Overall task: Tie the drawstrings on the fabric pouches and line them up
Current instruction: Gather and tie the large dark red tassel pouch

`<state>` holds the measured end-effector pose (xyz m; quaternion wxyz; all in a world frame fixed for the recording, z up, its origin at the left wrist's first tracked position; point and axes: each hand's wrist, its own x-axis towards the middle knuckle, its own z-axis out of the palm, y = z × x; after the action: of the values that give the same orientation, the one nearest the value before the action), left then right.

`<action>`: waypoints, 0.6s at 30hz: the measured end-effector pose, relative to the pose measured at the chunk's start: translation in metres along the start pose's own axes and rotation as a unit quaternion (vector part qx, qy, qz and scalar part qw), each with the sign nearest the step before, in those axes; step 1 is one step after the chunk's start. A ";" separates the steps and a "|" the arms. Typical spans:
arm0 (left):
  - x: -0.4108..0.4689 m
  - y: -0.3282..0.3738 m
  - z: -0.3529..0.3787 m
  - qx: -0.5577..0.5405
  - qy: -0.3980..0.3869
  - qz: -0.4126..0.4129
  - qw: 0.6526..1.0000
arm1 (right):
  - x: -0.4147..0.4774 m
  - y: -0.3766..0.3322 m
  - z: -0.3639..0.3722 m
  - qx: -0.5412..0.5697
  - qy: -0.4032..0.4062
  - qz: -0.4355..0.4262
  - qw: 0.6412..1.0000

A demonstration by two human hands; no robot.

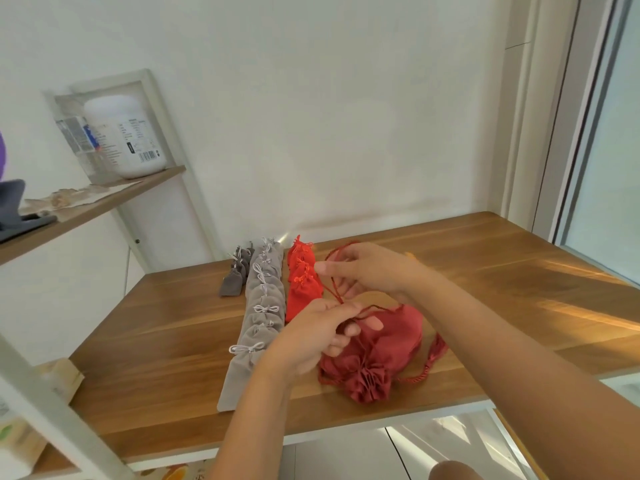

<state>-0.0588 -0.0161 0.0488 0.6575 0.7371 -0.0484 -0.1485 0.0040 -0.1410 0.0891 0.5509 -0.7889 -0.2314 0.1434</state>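
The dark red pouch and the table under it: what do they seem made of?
The dark red pouch looks like soft woven fabric with a slight sheen, gathered into fine pleats at its neck. Its drawstring seems a twisted cord ending in a tassel. The table looks like wood or wood veneer, with streaked grain and a smooth finish.

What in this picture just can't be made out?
Head view: whether the drawstring is knotted; the left hand covers it.
Head view: print on the white jar, too small and blurred.
Head view: the purple object, cut by the left edge.
Head view: how many dark grey pouches, since they overlap.
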 end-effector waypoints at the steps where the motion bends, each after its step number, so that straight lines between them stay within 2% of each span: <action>1: 0.002 0.000 -0.001 -0.011 0.009 -0.009 1.000 | 0.000 0.007 -0.001 -0.001 -0.006 0.020 1.000; 5: 0.011 0.003 -0.008 -0.035 0.041 -0.037 0.998 | -0.008 0.031 -0.009 -0.043 -0.030 0.028 0.998; 10: 0.019 0.002 -0.017 -0.047 0.059 -0.051 0.996 | -0.010 0.042 -0.017 -0.117 0.024 -0.015 0.993; 12: 0.022 -0.002 -0.020 -0.089 0.058 -0.064 0.992 | -0.009 0.043 -0.019 -0.123 0.057 -0.032 0.990; 15: 0.028 -0.010 -0.025 -0.137 0.055 -0.074 0.986 | -0.013 0.041 -0.027 -0.106 0.042 -0.030 0.993; 18: 0.030 -0.015 -0.032 -0.058 0.051 -0.067 0.995 | -0.016 0.041 -0.032 -0.132 0.006 0.004 0.991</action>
<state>-0.0235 0.0083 0.0320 0.6893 0.7059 0.0433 -0.1569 0.0144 -0.1864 0.0611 0.4425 -0.8566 -0.2419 0.1094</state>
